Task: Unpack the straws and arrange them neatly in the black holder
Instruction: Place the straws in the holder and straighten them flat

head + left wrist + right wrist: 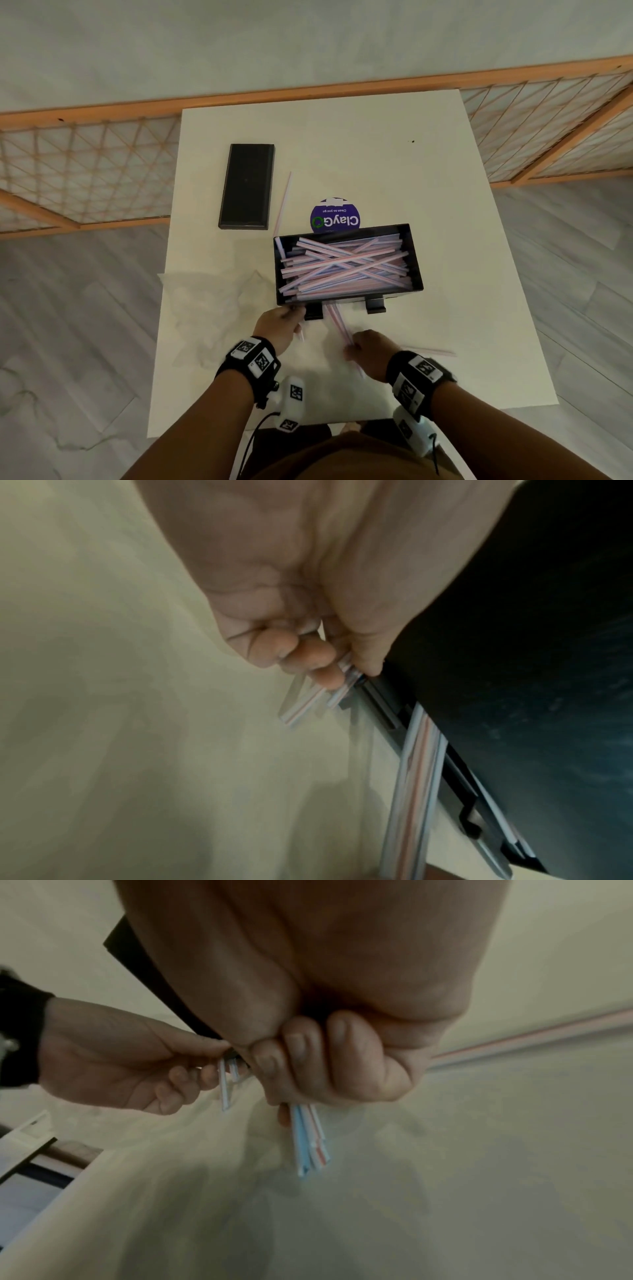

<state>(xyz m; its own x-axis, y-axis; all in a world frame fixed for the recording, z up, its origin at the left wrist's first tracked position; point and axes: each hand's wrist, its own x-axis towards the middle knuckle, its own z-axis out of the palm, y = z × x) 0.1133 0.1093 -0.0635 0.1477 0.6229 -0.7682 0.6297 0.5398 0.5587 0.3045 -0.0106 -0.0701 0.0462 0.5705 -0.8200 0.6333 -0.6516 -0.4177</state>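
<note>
Straws (342, 267) lie criss-crossed in holder (416, 260) mid-table (445, 205), mostly long axis L-R. R hand (368, 353) clenched on a few straws, running from fist up toward holder's near edge. L hand (279, 325) pinches a couple at holder's near-left corner. Lid (247, 186) far left; bag (205, 298) beside.

The head view looks steeply down from above onto the white rectangular worktop (342, 154), taking in both forearms. Each wrist view sits very close under its palm, facing along the fingers towards the worktop. All three share the near wall of the open black rectangular holder (416, 260) (514, 669) (143, 969). The right wrist view also catches the left hand (113, 1058).
</note>
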